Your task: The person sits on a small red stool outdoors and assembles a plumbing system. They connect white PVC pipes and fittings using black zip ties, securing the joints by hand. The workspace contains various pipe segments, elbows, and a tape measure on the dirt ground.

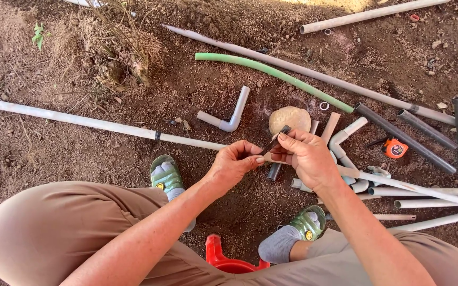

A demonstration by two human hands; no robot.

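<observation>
Fingers of my left hand (234, 161) and right hand (306, 156) pinching thin dark flat strip (274, 142) together, above long white plastic pipe (102, 124). Round tan stone (290, 118) lying at twelve o'clock. Am judging strip being readied; steady grip needed.

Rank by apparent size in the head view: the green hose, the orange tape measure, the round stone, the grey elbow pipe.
1. Green hose, clearly longest.
2. Grey elbow pipe.
3. Round stone, partly hidden by the right hand.
4. Orange tape measure, smallest.
Elbow and stone look close; their order is unsure.
</observation>
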